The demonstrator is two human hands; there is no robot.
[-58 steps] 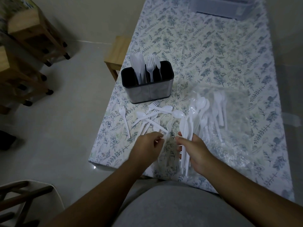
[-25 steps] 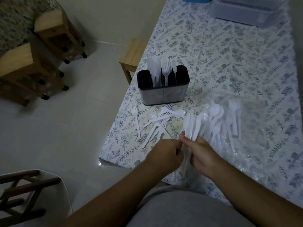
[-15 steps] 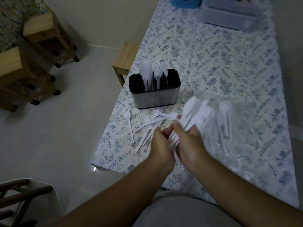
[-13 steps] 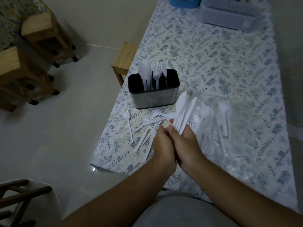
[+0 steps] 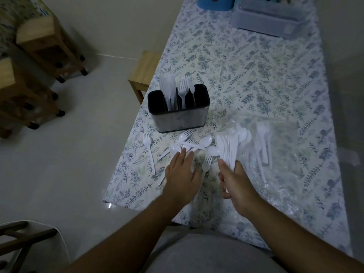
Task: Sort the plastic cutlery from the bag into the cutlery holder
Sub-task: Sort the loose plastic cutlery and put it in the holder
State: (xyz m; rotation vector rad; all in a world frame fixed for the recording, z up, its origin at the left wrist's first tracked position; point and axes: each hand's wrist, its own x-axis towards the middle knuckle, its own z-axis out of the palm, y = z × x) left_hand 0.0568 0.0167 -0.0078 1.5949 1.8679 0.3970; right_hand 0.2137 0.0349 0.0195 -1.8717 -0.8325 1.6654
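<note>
The right hand (image 5: 234,180) is gripping a bundle of white cutlery (image 5: 229,148), fingers curled round the handles low in the middle of the frame, and the bundle's long axis is pointing up the picture, tilted slightly left, with the working ends fanning out above the fist. The left hand (image 5: 182,174) is lying just to its left, fingers straight and spread, fingertips touching the loose cutlery pile (image 5: 189,143) (forks and spoons crossing each other, so no single axis there). A lone fork (image 5: 148,151) is sitting further left, lengthwise up the frame. The cutlery holder (image 5: 178,113) is standing directly above the left hand, centre frame, some knives, forks and a spoon already upright in its compartments. The clear bag (image 5: 275,154) is spreading out to the right, several pieces showing through it. Here's what matters, I'd judge: the holder is lying up and to the left of the loaded right hand, and the bundle is already pointing roughly that way, so tipping it upright over the correct compartment looks like the next call. The left hand is nearer the holder, but holding nothing.
</note>
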